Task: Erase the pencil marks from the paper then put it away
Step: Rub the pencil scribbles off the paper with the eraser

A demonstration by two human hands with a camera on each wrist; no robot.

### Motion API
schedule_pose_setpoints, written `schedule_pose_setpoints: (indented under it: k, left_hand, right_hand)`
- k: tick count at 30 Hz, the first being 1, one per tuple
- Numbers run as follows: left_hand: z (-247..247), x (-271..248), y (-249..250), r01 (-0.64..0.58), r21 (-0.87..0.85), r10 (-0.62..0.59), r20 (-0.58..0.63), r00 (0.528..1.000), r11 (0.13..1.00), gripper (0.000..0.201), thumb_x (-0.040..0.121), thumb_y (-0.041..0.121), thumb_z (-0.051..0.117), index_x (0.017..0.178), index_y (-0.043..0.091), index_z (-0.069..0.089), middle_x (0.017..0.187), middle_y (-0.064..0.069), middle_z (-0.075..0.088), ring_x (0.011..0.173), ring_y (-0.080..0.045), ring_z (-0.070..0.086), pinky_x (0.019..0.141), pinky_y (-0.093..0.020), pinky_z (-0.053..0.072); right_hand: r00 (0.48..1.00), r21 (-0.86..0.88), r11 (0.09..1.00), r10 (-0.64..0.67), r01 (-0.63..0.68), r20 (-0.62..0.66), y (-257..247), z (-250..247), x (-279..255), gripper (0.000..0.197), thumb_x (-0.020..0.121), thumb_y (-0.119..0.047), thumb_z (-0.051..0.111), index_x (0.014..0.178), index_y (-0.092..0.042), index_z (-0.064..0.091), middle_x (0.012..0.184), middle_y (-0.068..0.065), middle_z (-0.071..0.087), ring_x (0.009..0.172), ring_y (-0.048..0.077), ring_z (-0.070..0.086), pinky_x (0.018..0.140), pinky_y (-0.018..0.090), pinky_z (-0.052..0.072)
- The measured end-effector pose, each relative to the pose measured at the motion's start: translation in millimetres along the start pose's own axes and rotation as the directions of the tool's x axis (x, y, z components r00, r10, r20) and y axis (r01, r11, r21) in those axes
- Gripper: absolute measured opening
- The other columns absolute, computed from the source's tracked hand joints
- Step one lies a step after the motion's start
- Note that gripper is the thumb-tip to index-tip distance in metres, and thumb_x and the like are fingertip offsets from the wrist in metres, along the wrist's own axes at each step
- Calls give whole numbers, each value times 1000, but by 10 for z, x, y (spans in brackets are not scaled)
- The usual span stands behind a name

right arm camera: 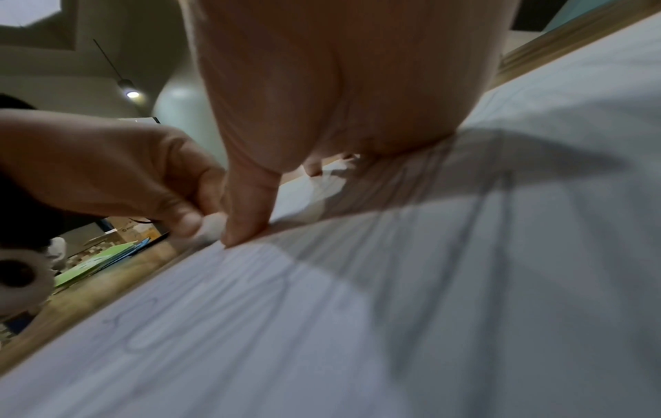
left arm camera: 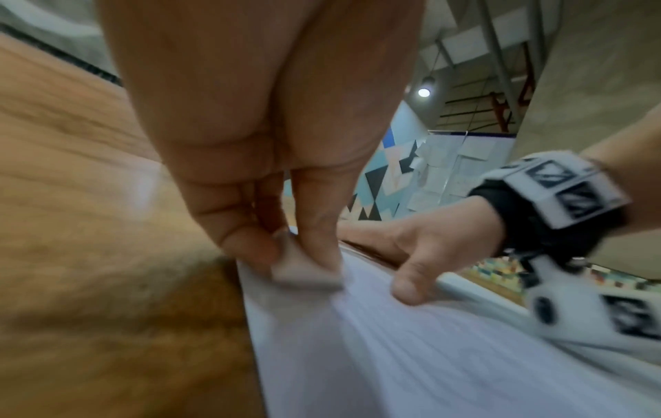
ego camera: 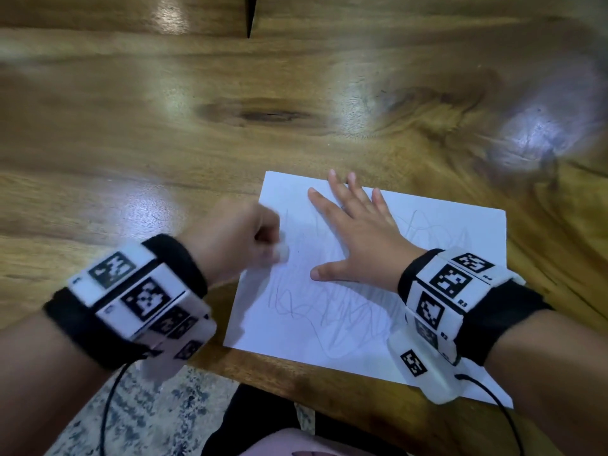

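Observation:
A white sheet of paper (ego camera: pixel 345 324) covered in grey pencil scribbles lies near the front edge of a wooden table (ego camera: pixel 164 126). My right hand (ego camera: pixel 355 232) lies flat on the sheet with its fingers spread, pressing it down. My left hand (ego camera: pixel 250 238) pinches a small white eraser (ego camera: pixel 282 253) and holds it against the paper's left part. In the left wrist view the eraser (left arm camera: pixel 304 271) sits between thumb and fingers on the paper (left arm camera: pixel 429 353). The right wrist view shows the scribbled paper (right arm camera: pixel 357 311) and the eraser (right arm camera: pixel 213 226) beside my right thumb.
The table's front edge (ego camera: pixel 296 386) runs just below the paper, with speckled floor (ego camera: pixel 148 416) beyond it. Green and blue sheets (right arm camera: pixel 103 260) lie on the table off to the left. A dark gap (ego camera: pixel 251 14) splits the table's far side.

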State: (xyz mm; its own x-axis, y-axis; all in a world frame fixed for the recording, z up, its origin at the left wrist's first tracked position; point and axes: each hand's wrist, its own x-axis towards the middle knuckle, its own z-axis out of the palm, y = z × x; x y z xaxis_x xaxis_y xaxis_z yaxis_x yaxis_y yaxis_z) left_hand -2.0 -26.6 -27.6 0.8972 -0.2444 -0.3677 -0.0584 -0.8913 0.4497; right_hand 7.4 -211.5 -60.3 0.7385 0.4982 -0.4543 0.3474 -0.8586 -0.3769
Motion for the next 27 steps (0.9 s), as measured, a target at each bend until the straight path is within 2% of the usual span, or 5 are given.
schedule_pose_setpoints:
  k: [4, 10, 16, 21, 27]
  left_hand:
    - [-94, 342, 92, 73, 16, -68, -197, 978, 997, 16, 77, 23, 69, 74, 10, 59, 70, -4, 53, 70, -22, 48, 57, -25, 29]
    - [100, -184, -5, -64, 43, 61, 82, 995, 997, 39, 74, 29, 71, 52, 26, 39, 55, 8, 46, 54, -8, 41, 50, -15, 28]
    - [-12, 303, 198, -9, 59, 19, -168, 986, 998, 14, 77, 21, 68, 76, 9, 61, 70, -2, 53, 69, -20, 48, 52, -23, 24]
    - [152, -83, 86, -93, 25, 90, 94, 991, 995, 34, 75, 26, 70, 55, 23, 43, 61, 4, 51, 61, -16, 45, 51, -14, 28]
    - [18, 316, 240, -33, 59, 43, -165, 985, 998, 20, 79, 17, 65, 65, 17, 51, 58, 5, 44, 62, -16, 42, 53, -22, 22]
  right_hand:
    - [1000, 4, 1000, 2, -2, -2, -5, 1, 2, 110, 73, -59, 66, 148, -34, -11, 152, -4, -33, 139, 16, -32, 111, 37, -20]
    - [1000, -15, 1000, 3, -3, 6, 1, -7, 5, 110, 74, -61, 64, 148, -33, -12, 151, -2, -34, 139, 17, -32, 110, 37, -20]
    - [1000, 0, 1000, 6, -6, 0, -7, -3, 4, 110, 74, -59, 66, 148, -34, -11, 152, -4, -33, 139, 16, -32, 110, 37, -20]
    - [1000, 7, 1000, 1, -1, 6, 5, -3, 3, 110, 74, -59, 66, 148, -33, -12, 151, -3, -34, 138, 16, -33, 110, 36, -21]
    - [1000, -2, 1000, -2, 2, -6, -13, -13, -7, 109, 74, -59, 65, 148, -33, -11, 153, -2, -32, 140, 17, -30, 111, 37, -19]
